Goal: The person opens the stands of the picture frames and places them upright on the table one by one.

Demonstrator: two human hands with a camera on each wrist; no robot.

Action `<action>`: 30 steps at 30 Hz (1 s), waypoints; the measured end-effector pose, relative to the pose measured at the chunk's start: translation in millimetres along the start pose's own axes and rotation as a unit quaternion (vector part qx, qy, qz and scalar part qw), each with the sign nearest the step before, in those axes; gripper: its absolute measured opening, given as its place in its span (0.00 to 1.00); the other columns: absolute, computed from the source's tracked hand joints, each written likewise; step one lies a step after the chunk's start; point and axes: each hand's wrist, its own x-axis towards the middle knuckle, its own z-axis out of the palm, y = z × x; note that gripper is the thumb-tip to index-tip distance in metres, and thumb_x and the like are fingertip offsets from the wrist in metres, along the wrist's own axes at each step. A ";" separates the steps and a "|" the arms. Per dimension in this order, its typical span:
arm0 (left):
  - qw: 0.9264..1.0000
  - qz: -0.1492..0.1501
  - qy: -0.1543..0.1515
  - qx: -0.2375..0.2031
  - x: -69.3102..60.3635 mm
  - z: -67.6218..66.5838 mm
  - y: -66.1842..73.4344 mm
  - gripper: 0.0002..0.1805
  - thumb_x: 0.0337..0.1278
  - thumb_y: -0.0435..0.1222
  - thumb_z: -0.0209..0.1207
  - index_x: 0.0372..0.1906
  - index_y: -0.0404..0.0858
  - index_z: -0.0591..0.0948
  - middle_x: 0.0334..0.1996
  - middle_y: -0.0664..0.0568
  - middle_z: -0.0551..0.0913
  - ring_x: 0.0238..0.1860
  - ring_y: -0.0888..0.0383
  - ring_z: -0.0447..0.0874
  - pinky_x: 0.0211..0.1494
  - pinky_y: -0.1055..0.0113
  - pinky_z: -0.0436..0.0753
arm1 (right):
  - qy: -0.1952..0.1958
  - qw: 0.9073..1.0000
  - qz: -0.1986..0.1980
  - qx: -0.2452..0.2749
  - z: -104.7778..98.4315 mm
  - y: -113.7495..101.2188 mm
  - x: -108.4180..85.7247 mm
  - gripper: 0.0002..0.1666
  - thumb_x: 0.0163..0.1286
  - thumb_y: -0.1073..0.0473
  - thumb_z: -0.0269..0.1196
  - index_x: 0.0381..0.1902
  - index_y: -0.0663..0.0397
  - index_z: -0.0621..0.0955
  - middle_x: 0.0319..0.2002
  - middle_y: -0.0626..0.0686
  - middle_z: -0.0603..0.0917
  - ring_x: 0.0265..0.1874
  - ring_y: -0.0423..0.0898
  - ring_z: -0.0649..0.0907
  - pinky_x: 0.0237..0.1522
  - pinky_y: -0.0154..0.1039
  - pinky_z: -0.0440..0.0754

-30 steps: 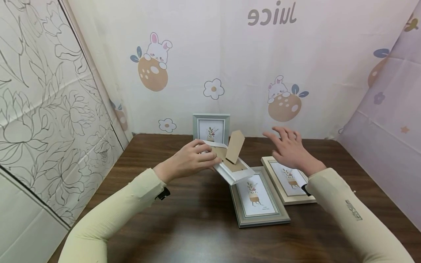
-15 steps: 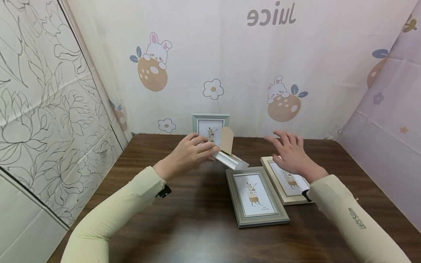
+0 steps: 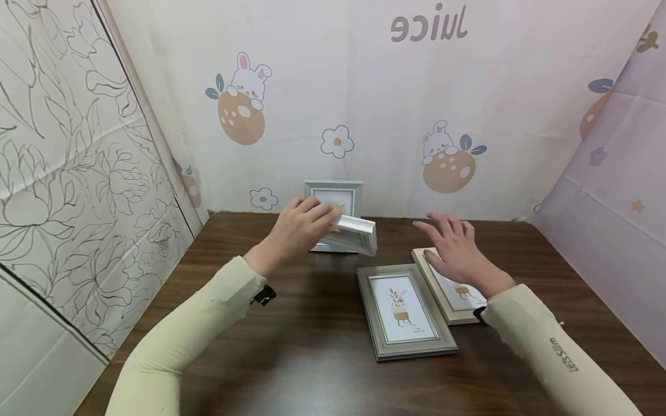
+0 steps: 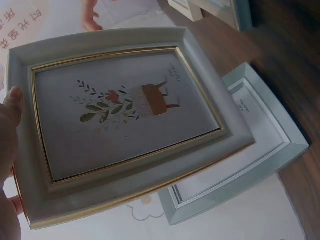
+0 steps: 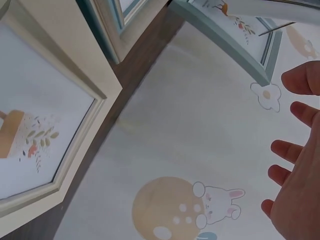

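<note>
My left hand (image 3: 299, 231) grips one end of a white picture frame (image 3: 356, 231) and holds it above the table. In the left wrist view, the picture side of this white frame (image 4: 115, 115) shows a potted plant print inside a gold inner edge. Behind it in the head view stands a pale green picture frame (image 3: 359, 193), upright by the back wall and partly covered. My right hand (image 3: 458, 254) hovers with spread fingers over a cream picture frame (image 3: 455, 318); the right wrist view shows that hand (image 5: 300, 165) holding nothing.
A grey-beige picture frame (image 3: 382, 346) lies face up on the dark wood table (image 3: 260, 358), left of and close to the cream one. A printed curtain (image 3: 385, 86) hangs along the back edge. A flower-patterned white panel (image 3: 93, 144) borders the left side.
My left hand has moved up and away a little, turning the white frame so its tan back and stand leg are out of sight. My right hand has hardly shifted.
</note>
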 end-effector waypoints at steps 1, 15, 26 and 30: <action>1.000 -0.003 0.001 0.002 0.6 0.8 -0.7 0.17 0.59 0.42 0.67 0.49 0.38 0.83 0.39 0.53 0.83 0.39 0.52 0.77 0.38 0.61 0.73 | 0.002 1.000 -0.002 0.001 0.5 -0.9 -0.5 0.34 0.67 0.61 0.59 0.70 0.52 0.64 0.69 0.66 0.56 0.65 0.67 0.56 0.57 0.70 0.49; 0.997 -0.045 -0.057 0.001 6.3 4.8 -5.2 0.15 0.67 0.42 0.61 0.51 0.38 0.82 0.41 0.51 0.82 0.39 0.52 0.76 0.36 0.62 0.72 | -0.017 1.000 -0.012 0.005 14.0 -13.9 -8.2 0.33 0.71 0.56 0.57 0.71 0.52 0.64 0.70 0.65 0.58 0.67 0.67 0.56 0.57 0.68 0.51; 0.994 -0.071 -0.086 -0.002 6.3 4.7 -5.6 0.13 0.70 0.40 0.58 0.51 0.38 0.82 0.42 0.50 0.83 0.40 0.53 0.77 0.34 0.63 0.71 | -0.013 1.000 -0.013 0.018 26.8 -23.1 -7.1 0.32 0.69 0.56 0.58 0.70 0.49 0.66 0.69 0.64 0.60 0.67 0.65 0.58 0.57 0.67 0.52; 0.992 -0.075 -0.097 -0.001 6.3 5.0 -5.9 0.13 0.70 0.41 0.57 0.51 0.37 0.82 0.42 0.50 0.83 0.40 0.53 0.77 0.34 0.63 0.71 | -0.008 1.000 -0.022 0.020 28.1 -26.1 -6.0 0.33 0.70 0.54 0.59 0.70 0.49 0.66 0.69 0.64 0.60 0.66 0.66 0.58 0.57 0.67 0.52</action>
